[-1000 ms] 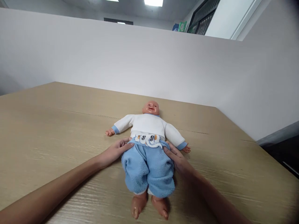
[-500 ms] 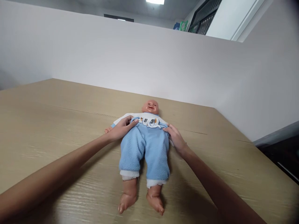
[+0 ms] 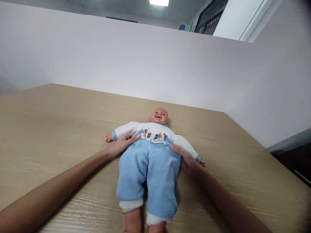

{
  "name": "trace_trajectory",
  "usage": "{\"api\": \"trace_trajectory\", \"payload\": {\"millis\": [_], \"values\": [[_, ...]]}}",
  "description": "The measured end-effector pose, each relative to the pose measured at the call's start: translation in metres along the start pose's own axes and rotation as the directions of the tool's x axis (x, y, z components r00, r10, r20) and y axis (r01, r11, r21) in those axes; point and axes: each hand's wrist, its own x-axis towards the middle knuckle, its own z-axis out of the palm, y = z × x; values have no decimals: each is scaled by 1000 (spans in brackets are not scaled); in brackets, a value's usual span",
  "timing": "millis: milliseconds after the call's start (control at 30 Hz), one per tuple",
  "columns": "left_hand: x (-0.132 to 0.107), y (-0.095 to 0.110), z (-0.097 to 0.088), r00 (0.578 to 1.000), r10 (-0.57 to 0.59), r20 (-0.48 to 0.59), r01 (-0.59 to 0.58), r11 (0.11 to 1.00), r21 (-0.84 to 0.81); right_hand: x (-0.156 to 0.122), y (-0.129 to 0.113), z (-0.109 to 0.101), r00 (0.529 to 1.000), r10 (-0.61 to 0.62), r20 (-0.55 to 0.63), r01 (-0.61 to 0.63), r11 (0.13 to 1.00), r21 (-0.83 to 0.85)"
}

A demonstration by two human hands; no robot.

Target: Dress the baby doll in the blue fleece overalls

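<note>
A baby doll (image 3: 155, 139) lies on its back, head pointing away from me. It wears fluffy light blue trousers (image 3: 145, 155) with white cuffs, and a white long-sleeved top with an animal face (image 3: 153, 136) on the front. My left hand (image 3: 122, 144) is closed on the doll's left-hand side at the waist, thumb on top of the blue cloth. On the other side, my right hand (image 3: 186, 158) grips the waist, its thumb over the cloth and the other fingers hidden beneath. The doll's feet are cut off by the lower edge of the view.
The doll rests on a wide wooden table (image 3: 60, 132) with a thin seam running across it. A white partition wall (image 3: 116, 55) rises behind the table. Something dark (image 3: 291, 155) stands beyond the right edge.
The doll has come nearer to me, with both my hands still on its waist. Its arms now lie spread out, and its feet have left the view.
</note>
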Motion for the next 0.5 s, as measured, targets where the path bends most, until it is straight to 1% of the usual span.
{"api": "trace_trajectory", "payload": {"millis": [67,100,167,233,267,300,367,433,500], "values": [[-2,4,-10,1000,14,-8,-14,995,97,0,-1,-11,990,28,136,-26,1000,-11],[-3,8,-17,1000,17,12,-19,986,163,-2,-2,-18,982,25,188,-15,998,-54],[-6,16,-31,993,-3,122,-32,960,280,-7,-4,-34,969,-7,247,59,977,-206],[-9,23,-40,968,-26,249,-53,951,305,-15,-4,-44,960,-30,279,127,932,-338],[-10,25,-42,957,-30,290,-58,955,291,-19,-3,-45,958,-40,282,144,924,-355],[-11,25,-42,950,-32,309,-56,961,272,-22,-2,-43,961,-46,272,137,935,-327],[-12,21,-37,955,-42,295,-25,975,219,-27,2,-32,976,-35,214,75,981,-181],[-12,13,-29,970,-56,238,28,992,120,-28,6,-17,989,-8,151,12,1000,-24],[-10,3,-19,987,-63,145,68,997,-29,-27,8,-3,996,28,90,-34,997,64]]}}
